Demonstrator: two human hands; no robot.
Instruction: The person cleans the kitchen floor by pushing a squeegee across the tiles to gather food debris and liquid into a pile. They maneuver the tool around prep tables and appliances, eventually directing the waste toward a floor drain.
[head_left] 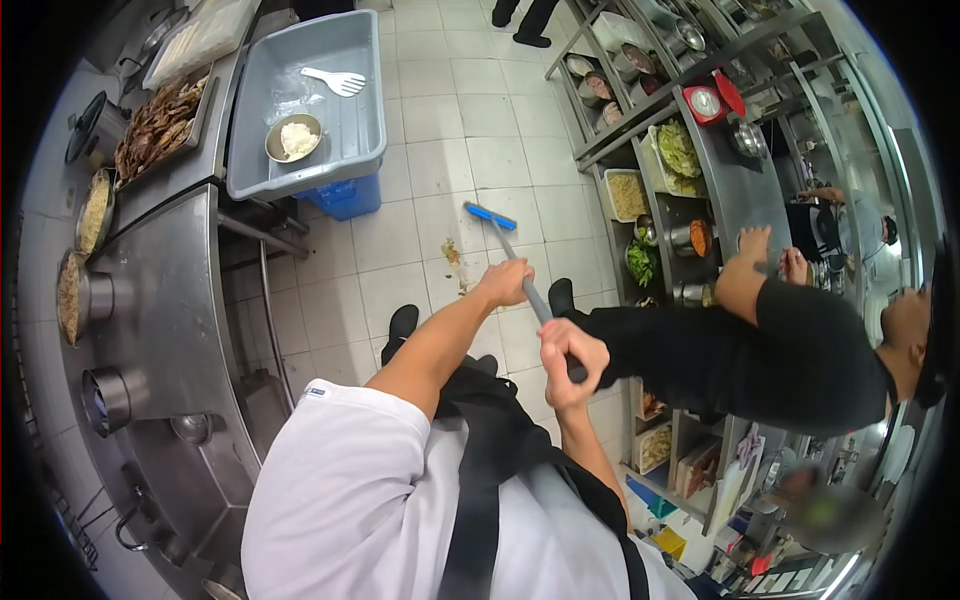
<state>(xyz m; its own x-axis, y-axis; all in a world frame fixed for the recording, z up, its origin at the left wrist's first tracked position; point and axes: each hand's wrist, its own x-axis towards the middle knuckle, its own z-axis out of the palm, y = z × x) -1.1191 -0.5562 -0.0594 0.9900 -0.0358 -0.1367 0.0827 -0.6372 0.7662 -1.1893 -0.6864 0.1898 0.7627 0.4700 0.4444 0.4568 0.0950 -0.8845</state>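
A broom with a blue head (pixel 490 215) and a grey handle (pixel 536 299) reaches out over the tiled floor in front of me. My left hand (pixel 507 282) is wrapped round the handle partway down. Higher up, near the handle's top end, my right hand (pixel 573 362) is closed on it. Brownish food scraps (pixel 451 251) lie on the tiles just left of the broom head, with smaller bits closer to my feet. The bristles are hard to make out from above.
At left, a grey tub (pixel 308 177) holding a bowl and a white slotted spatula sits above a blue bin (pixel 347 197), beside a steel counter (pixel 165 290). A co-worker in black (pixel 740 350) stands close at right by shelves of food. Another person's legs (pixel 533 22) show far ahead.
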